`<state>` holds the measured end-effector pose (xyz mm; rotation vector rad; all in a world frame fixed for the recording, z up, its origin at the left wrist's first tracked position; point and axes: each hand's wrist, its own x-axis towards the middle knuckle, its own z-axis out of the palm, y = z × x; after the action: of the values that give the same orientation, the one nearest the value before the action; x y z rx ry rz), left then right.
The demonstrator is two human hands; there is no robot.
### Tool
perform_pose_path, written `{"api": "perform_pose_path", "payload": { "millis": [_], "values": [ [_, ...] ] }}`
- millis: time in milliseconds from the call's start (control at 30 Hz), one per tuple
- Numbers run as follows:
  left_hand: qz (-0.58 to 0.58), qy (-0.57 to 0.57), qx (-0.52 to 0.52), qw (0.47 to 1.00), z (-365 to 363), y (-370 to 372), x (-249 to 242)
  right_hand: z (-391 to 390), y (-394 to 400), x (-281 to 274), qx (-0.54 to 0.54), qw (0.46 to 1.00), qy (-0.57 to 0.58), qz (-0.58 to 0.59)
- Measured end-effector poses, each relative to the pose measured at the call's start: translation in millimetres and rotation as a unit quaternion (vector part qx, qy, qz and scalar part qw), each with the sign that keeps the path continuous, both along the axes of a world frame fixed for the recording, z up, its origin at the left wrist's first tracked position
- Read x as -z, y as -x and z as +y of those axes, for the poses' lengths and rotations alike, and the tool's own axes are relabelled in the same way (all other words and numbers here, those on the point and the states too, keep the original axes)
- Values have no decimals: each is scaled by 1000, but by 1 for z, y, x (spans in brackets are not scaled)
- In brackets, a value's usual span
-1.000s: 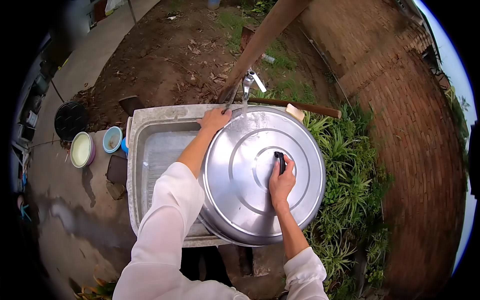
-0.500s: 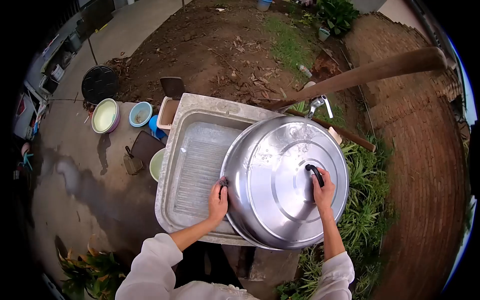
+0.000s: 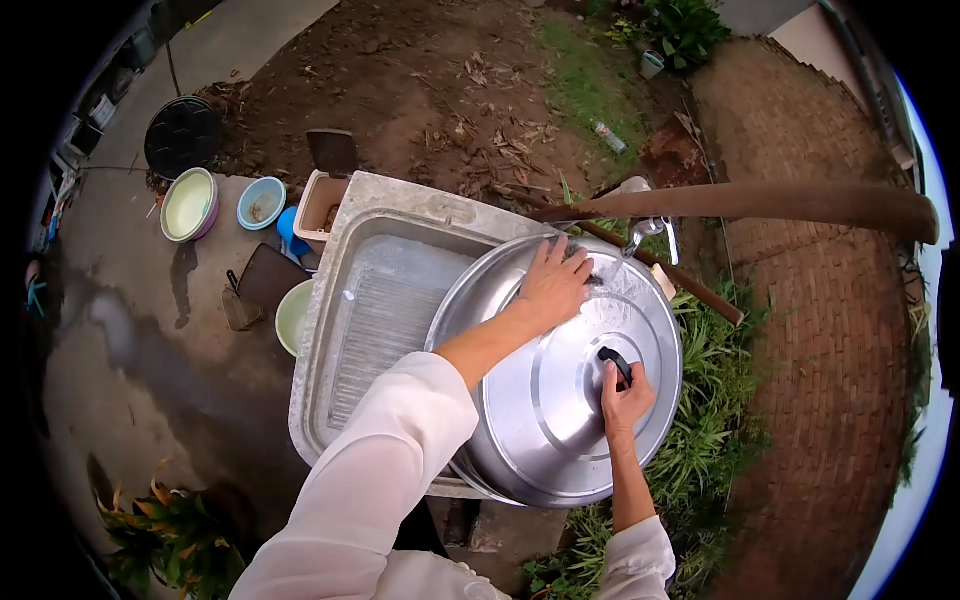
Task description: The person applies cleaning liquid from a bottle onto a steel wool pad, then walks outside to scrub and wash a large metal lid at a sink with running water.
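A large round metal lid (image 3: 530,400) rests tilted over the right part of a stone sink (image 3: 312,330). Its black handle (image 3: 615,366) is held by my right hand (image 3: 626,398), fingers wrapped round it. Flat on the upper left of the lid lies my left hand (image 3: 556,288), with a dark scrubber (image 3: 594,280) partly showing at its fingertips. Water runs from the tap (image 3: 648,228) onto the lid beside that hand. The ribbed washing surface (image 3: 385,320) of the sink shows to the left.
A thick wooden pole (image 3: 780,200) crosses behind the tap. Left of the sink are a brown bin (image 3: 322,200), a blue basin (image 3: 262,203), a yellow-green basin (image 3: 188,204) and a green basin (image 3: 293,318). Grassy plants (image 3: 700,390) grow along the right side.
My left hand has moved from the lower left rim up onto the top of the lid, near the running water. My right hand still holds the handle.
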<state>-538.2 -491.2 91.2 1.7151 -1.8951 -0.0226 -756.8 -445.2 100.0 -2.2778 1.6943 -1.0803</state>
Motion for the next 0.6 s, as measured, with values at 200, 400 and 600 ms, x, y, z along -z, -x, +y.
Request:
{"api": "perform_pose_path", "payload": {
  "millis": [200, 400, 600],
  "values": [
    [47, -25, 256, 965, 38, 14, 8, 4, -6, -9, 31, 999, -1, 26],
    [192, -57, 94, 975, -51, -49, 22, 2, -6, -7, 30, 999, 14, 19],
    [348, -41, 24, 936, 29, -74, 40, 15, -3, -7, 13, 999, -12, 29]
  ]
}}
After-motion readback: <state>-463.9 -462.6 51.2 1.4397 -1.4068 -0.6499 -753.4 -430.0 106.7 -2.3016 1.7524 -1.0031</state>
